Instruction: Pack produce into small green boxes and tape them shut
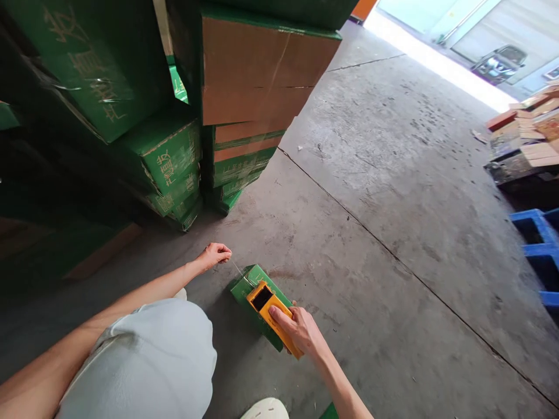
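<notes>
A small green cardboard box [242, 299] is down low in front of my knees. My right hand [303, 330] is wrapped round a yellow handheld device [282, 331] with a dark panel near its far end, thumb on top. The device lies over the box; whether the fingers also grip the box is hidden. To the left, my left hand [213, 255] is closed in a pinch on a thin pale strand [236, 267]. That strand stretches taut toward the box's end and the device's tip. Its exact kind is too fine to make out.
Green cartons [170, 166] are stacked high at the left, and a brown-sided carton [257, 70] juts out above. Concrete floor [371, 174] spreads to the right. Blue crates [535, 233] and a pile of flattened cardboard [530, 131] line the far right; a car [500, 64] shows outside.
</notes>
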The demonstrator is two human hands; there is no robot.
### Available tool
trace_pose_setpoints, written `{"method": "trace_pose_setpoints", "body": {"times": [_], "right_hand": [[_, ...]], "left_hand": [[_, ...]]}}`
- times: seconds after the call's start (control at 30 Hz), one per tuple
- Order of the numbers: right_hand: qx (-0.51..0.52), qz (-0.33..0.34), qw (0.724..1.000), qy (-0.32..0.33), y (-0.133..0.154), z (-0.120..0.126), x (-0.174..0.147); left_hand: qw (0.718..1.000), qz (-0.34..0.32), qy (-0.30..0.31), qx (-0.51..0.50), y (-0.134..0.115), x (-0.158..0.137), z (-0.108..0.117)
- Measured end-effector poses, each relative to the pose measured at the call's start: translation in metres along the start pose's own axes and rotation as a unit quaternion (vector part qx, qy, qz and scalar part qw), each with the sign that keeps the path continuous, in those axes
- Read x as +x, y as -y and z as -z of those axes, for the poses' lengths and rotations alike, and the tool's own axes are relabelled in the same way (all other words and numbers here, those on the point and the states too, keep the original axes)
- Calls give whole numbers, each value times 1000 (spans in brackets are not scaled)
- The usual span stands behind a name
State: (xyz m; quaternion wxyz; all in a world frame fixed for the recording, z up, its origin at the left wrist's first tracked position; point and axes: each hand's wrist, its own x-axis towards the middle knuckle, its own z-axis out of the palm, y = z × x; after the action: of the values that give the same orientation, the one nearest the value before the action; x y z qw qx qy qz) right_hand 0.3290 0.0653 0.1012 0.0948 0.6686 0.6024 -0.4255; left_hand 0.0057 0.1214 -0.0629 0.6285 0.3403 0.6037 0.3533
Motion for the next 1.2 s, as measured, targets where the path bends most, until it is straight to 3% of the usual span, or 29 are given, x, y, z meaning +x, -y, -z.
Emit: {"method": "trace_pose_setpoints", "body": {"times": [0.4, 0.63, 0.77, 0.83, 0.9, 0.97, 1.07, 1.2], "right_hand": [[-85, -29, 996, 25, 11, 1, 4], [-80, -34, 996, 25, 18, 4, 0], [-79, -36, 996, 15, 17, 3, 1], [-71, -36, 997, 21, 17, 3, 2], [-56, -33, 997, 30, 16, 3, 3], [-46, -29, 998, 35, 16, 4, 3], [-38, -21, 998, 36, 15, 3, 4], [-4, -8, 999, 47, 16, 5, 2]], "left_hand": [[989, -12, -21, 144, 47, -2, -73], [969, -76, -30, 234, 71, -12, -64], [955, -183, 55, 228, 65, -30, -57], [925, -245, 151, 249, 50, -40, -54], [861, -296, 249, 329, 29, -45, -52], [788, -330, 306, 420, 8, -44, -52], [717, -367, 325, 495, -14, -32, -55], [685, -410, 322, 509, -16, -18, -60]]}}
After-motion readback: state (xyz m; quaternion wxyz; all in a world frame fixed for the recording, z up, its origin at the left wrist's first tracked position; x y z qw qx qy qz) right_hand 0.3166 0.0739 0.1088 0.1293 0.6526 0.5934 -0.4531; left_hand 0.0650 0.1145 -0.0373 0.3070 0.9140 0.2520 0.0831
